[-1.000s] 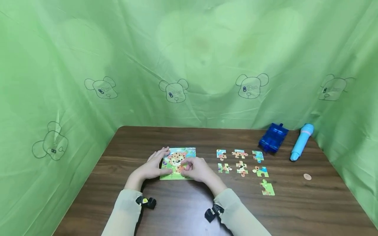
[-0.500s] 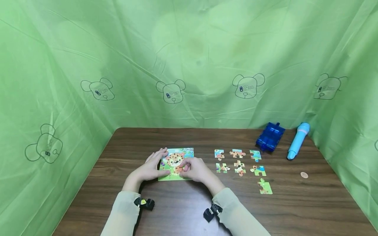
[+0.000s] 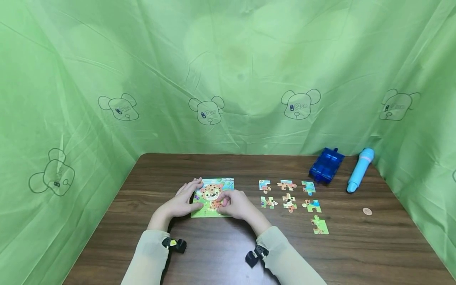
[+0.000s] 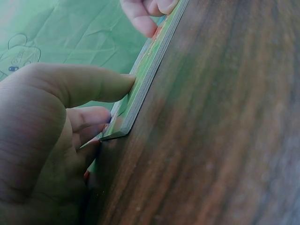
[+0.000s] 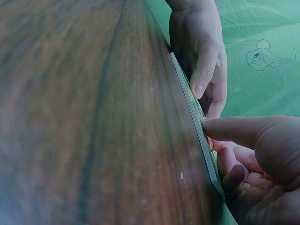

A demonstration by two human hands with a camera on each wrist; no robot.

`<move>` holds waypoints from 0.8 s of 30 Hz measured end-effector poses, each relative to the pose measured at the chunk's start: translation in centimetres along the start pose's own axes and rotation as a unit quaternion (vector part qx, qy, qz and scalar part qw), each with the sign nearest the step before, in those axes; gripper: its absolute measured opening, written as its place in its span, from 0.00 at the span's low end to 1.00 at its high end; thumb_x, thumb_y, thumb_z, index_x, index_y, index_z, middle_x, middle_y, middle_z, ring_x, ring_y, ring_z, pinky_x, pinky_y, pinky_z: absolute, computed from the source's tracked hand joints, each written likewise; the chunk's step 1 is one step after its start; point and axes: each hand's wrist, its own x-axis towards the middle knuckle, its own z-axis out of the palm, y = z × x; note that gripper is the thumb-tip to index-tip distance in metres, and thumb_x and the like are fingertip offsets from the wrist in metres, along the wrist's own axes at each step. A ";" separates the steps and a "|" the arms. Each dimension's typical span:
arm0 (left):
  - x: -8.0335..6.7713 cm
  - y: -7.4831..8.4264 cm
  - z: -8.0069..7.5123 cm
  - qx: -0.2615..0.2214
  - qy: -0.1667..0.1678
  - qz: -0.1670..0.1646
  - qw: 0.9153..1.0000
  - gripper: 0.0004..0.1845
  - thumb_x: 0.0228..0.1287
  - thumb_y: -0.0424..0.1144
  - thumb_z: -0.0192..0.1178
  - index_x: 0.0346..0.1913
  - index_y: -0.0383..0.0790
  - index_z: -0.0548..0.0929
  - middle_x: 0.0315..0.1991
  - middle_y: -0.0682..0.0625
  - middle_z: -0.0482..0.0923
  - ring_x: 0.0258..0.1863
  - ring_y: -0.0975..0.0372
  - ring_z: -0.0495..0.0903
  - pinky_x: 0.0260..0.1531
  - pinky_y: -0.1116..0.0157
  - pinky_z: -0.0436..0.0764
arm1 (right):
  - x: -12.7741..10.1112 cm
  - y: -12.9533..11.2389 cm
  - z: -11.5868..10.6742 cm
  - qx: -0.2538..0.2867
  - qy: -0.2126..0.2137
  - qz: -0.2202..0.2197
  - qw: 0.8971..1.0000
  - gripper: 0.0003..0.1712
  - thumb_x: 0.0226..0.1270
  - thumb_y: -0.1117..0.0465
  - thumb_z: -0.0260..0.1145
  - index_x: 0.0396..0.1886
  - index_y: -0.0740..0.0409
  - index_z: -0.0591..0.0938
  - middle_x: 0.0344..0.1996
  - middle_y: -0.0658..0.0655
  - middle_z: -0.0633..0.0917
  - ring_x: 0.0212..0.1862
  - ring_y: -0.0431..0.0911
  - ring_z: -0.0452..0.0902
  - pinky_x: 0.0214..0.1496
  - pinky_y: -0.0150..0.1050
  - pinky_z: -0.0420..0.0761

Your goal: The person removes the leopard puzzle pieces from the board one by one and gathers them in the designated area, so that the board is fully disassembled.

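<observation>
A square jigsaw puzzle board with a leopard picture lies flat on the table in the head view. My left hand rests along its left side, fingers fairly straight, with the thumb laid on the top face in the left wrist view. On the puzzle's lower right part, my right hand pinches with bent fingers and thumb. Its thumb touches the board's near edge in the right wrist view. The right fingertips hide what lies directly beneath them.
Several loose leopard puzzle pieces, including a green one, lie in rows to the right. Behind them are a clear blue plastic case and a light blue toy microphone. A pale round disc lies at the far right. A green curtain surrounds the table.
The head view has shifted slightly. Both hands keep nearly the same place on the puzzle; the left thumb has moved a little to the left.
</observation>
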 end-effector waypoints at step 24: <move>0.0 0.2 0.0 0.002 0.001 -0.010 1.000 0.43 0.74 0.46 0.68 0.84 0.34 0.64 0.89 0.42 0.51 0.89 0.45 0.44 0.85 0.40 0.38 | -0.3 -0.4 -0.2 0.010 -0.005 -0.011 1.000 0.17 0.59 0.66 0.83 0.46 0.57 0.86 0.37 0.55 0.85 0.32 0.38 0.78 0.37 0.34 0.81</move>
